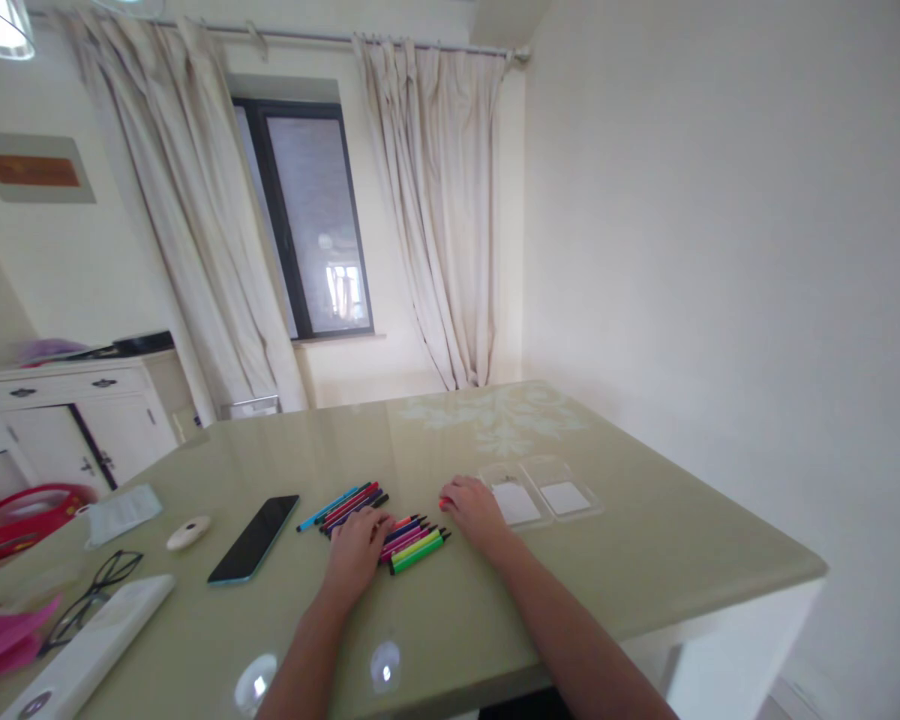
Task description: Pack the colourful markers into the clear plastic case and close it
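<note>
Several coloured marker pens lie in two groups on the table, a left group point(349, 505) of blue, red and dark ones and a right group point(416, 547) ending in yellow and bright green. My left hand point(358, 548) rests between the two groups, its fingers curled down on the marker pens there; the exact ones under it are hidden. To the right, my right hand point(476, 510) has its fingers closed on a small orange-red marker point(443, 502), of which only an end shows. Just beyond that hand lie two clear plastic sleeves point(562, 495) with white inserts.
A dark phone point(255, 540), a white oval object point(188, 533), black-framed glasses point(94, 595), a long white bar-shaped object point(94, 645), a pale folded item point(124, 513) and something pink point(11, 640) are at the left. The table point(690, 560) ends near the right wall.
</note>
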Motion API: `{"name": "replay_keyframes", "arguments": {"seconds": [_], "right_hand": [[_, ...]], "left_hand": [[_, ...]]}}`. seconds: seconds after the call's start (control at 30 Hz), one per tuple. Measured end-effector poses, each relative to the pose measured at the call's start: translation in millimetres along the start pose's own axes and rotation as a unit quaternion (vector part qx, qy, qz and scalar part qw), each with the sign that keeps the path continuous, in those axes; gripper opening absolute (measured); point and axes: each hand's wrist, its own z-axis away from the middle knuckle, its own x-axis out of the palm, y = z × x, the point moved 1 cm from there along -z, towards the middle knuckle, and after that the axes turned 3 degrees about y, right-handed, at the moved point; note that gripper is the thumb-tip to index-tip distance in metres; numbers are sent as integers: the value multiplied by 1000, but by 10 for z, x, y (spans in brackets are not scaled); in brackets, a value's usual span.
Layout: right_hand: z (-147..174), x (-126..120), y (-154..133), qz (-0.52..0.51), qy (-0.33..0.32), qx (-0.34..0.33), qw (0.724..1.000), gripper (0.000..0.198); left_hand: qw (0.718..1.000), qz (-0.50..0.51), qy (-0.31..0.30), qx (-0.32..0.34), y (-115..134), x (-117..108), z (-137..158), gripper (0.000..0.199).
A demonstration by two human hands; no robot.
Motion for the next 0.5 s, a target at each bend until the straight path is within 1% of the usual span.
{"name": "replay_keyframes", "arguments": {"seconds": [0.07,0.2,0.27,0.37,0.43,0.5], "right_hand": [[-1,18,-23,36,-19,-5,999,13],[-3,18,13,59,-24,-16,998,17],[-9,19,25,65,-12,-3,998,18],[-16,7,17,62,14,23,998,17],[-11,-18,-6,50,30,28,998,17],[2,-51,-45,27,51,19,998,17]], "left_hand": [[1000,-24,11,-13,-29,-17,-7,31],[988,-105,85,-77,-151,-93,-2,30],[983,-132,91,-92,-192,-115,19,26],[981,-147,80,-103,-204,-127,44,19],[980,-148,80,-109,-180,-137,46,19],[981,-138,92,-102,-128,-151,35,21]]}}
